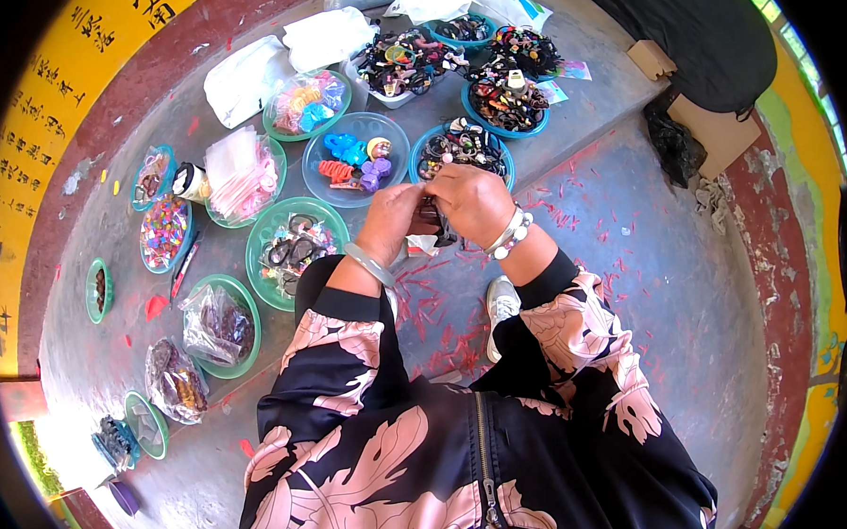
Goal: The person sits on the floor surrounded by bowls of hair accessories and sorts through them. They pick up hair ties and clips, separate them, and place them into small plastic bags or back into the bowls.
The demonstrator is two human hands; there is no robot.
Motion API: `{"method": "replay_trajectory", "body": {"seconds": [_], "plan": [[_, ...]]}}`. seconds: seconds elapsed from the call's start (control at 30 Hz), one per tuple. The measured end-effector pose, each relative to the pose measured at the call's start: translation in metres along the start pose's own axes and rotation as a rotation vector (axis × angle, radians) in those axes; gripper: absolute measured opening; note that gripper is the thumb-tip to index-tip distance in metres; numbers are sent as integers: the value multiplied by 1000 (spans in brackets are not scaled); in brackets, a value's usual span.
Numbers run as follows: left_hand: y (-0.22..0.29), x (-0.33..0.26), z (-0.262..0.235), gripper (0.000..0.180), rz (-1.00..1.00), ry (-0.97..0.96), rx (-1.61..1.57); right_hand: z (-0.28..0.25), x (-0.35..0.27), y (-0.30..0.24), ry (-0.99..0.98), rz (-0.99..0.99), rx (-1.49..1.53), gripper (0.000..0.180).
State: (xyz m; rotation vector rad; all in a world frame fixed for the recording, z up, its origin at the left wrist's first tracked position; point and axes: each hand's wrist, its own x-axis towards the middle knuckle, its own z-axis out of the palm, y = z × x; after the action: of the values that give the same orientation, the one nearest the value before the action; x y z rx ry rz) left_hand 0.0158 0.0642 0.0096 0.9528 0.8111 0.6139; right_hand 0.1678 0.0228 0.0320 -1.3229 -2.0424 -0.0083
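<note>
My left hand (389, 222) and my right hand (476, 204) meet in front of my body, fingers closed together. Between them is a small dark, slightly shiny item (444, 231); its kind is mostly hidden by my fingers. Just beyond my hands stands a blue bowl (508, 173) of black hair ties with small coloured decorations. A clear bluish bowl (323, 186) to its left holds blue, orange and purple hair scrunchies. Nearer on the left, a green basket (257, 278) contains dark hair ties and small coloured pieces.
Other bowls hold colourful beads (165, 232), pink packets (240, 178) and a bagged dark item (216, 326). At the back lie white bags (245, 80) and another bowl of hair ties (506, 105). Red scraps (444, 311) litter the floor around my shoe (503, 308). Cardboard (716, 134) lies right.
</note>
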Motion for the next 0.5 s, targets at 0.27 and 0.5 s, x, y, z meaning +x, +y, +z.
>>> {"method": "replay_trajectory", "body": {"seconds": [0.27,0.5], "plan": [[-3,0,-4,27,30,-20,-46,-4,0,-11,-283,-42,-86,9],[-2,-2,0,30,40,-25,-29,-9,0,-14,-442,109,-154,17]]}}
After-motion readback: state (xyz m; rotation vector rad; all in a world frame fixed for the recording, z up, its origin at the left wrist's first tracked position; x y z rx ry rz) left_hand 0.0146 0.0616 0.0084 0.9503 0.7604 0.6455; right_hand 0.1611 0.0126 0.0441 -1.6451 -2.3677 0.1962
